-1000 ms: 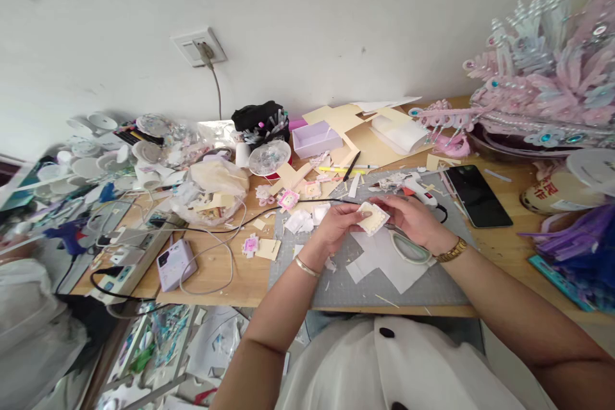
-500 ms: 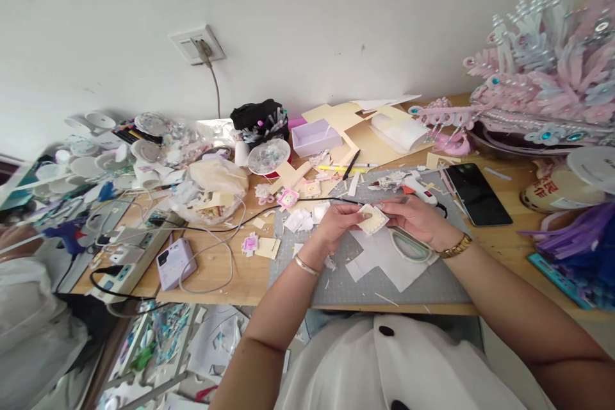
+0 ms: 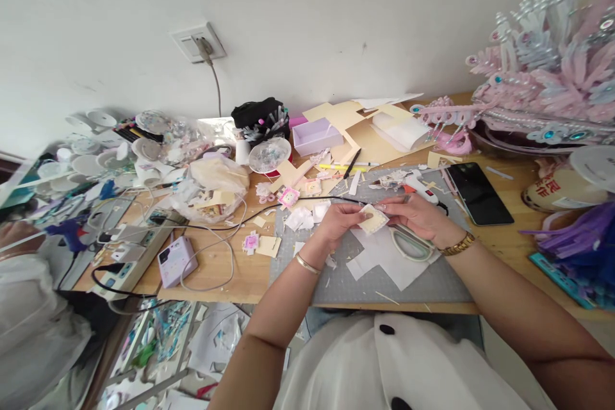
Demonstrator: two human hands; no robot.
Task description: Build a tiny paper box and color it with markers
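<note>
Small cream square card with pearl-bead rim (image 3: 374,220): seemed light, thin, bendable; beads fragile. Grips of left hand (image 3: 336,223), right hand (image 3: 419,218) pinched opposite edges, the safest hold.

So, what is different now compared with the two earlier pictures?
Very little. The left hand and the right hand still pinch the small cream square between them above the grey mat. The square now looks a little flatter and lower. Nothing was picked up or let go. The glue gun and the phone lie where they were.
</note>
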